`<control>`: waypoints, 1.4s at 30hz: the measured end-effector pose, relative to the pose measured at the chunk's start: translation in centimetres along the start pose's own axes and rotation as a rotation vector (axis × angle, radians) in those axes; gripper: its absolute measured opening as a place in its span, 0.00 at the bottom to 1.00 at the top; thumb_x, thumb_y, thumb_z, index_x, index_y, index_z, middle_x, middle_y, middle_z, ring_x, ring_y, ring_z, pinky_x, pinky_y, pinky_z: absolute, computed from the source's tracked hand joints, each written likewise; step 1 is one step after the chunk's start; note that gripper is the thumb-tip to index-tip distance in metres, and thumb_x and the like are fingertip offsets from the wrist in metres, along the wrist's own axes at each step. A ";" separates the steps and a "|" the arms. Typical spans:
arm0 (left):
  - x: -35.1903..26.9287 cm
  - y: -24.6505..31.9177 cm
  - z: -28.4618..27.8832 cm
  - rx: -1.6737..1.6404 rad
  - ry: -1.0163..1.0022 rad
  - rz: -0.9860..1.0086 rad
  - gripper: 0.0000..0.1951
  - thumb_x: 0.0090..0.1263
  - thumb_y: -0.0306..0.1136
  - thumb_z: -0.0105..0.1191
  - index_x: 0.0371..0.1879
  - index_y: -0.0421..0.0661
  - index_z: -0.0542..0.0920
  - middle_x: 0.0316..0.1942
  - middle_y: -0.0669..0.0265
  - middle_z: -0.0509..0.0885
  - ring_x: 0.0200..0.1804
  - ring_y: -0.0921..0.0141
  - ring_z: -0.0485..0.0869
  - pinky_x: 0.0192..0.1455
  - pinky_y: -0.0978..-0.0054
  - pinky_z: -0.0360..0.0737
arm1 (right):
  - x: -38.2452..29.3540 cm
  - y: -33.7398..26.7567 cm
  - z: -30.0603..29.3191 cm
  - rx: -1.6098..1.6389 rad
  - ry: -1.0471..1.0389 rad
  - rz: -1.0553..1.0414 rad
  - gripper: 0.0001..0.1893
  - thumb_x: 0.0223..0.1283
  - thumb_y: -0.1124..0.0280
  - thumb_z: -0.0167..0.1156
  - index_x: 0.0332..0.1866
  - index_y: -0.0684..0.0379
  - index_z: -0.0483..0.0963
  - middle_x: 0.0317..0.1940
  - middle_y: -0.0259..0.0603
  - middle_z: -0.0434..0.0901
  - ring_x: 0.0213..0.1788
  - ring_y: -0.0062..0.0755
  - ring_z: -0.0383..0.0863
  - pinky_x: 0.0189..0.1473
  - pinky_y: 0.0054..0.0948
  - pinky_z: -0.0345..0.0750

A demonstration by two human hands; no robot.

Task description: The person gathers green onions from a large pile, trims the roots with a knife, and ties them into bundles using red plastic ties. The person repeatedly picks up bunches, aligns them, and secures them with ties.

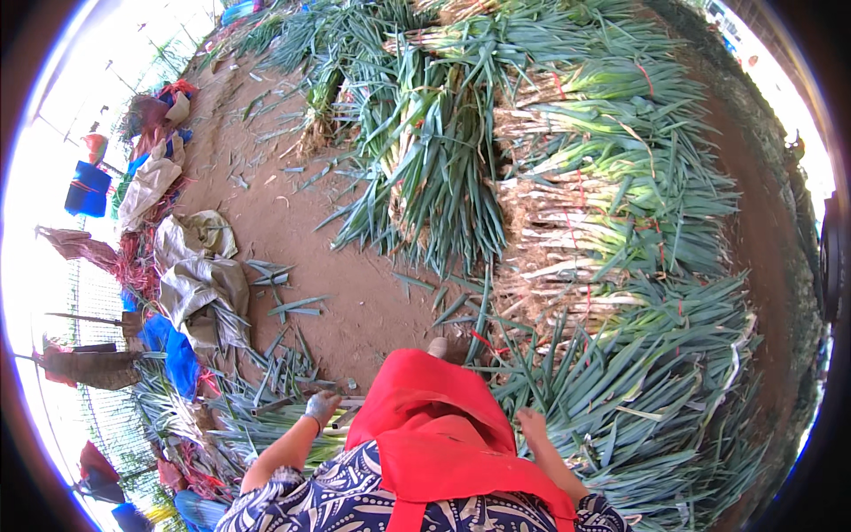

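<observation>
My left hand [322, 407], in a pale glove, is low at the left of the red apron [425, 399], beside the end of a metal frame [271, 406] that lies over leek leaves. On the apron's other side is my right hand [530, 421], with no glove to be seen, close to the green leaves of the leek pile [618, 399]. Whether either hand grips anything is not clear. Bundled leeks [572, 233] tied with red string lie stacked at the right, their white roots facing left. More leek bundles [439, 153] lie at the top centre.
Cut leaf pieces [296, 306] are scattered over the brown soil [359, 292]. Along the left stand woven sacks [206, 292], blue plastic [179, 359] and red string [136, 266] beside a mesh fence. Loose leeks [246, 425] lie low at the left. A soil strip [778, 266] runs beyond the stacked bundles.
</observation>
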State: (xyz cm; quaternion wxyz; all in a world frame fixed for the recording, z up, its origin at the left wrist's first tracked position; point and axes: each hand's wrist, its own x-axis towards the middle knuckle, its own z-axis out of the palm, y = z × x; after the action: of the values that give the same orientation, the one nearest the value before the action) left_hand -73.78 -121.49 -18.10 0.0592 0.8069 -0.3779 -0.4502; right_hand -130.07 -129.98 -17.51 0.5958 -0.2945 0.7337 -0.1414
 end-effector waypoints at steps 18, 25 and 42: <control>22.7 14.6 -2.3 0.172 0.086 0.267 0.24 0.52 0.41 0.61 0.50 0.47 0.76 0.54 0.51 0.74 0.60 0.51 0.70 0.61 0.56 0.67 | 37.6 -42.5 41.3 -0.857 -0.444 -0.668 0.30 0.63 0.52 0.53 0.63 0.65 0.65 0.59 0.55 0.71 0.61 0.45 0.72 0.64 0.37 0.67; 28.4 13.8 -6.3 0.166 -0.071 0.196 0.27 0.51 0.39 0.61 0.53 0.48 0.74 0.58 0.53 0.70 0.63 0.49 0.64 0.63 0.51 0.63 | 55.6 -48.7 55.8 -1.210 -0.423 -0.287 0.22 0.66 0.58 0.52 0.56 0.65 0.70 0.53 0.59 0.75 0.57 0.47 0.75 0.60 0.42 0.70; 33.2 12.0 -8.9 0.270 -0.104 0.252 0.24 0.48 0.40 0.62 0.48 0.51 0.78 0.54 0.56 0.74 0.59 0.49 0.69 0.59 0.49 0.66 | 68.4 -55.1 55.9 -1.386 -0.143 -0.332 0.24 0.53 0.62 0.59 0.56 0.59 0.73 0.57 0.50 0.73 0.59 0.45 0.74 0.61 0.37 0.71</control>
State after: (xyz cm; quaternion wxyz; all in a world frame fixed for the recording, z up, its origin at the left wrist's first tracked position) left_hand -63.35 -154.18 -30.30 -0.0133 0.7294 -0.5357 -0.4252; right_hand -69.99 -206.40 -54.83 0.2890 -0.7215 0.5593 0.2883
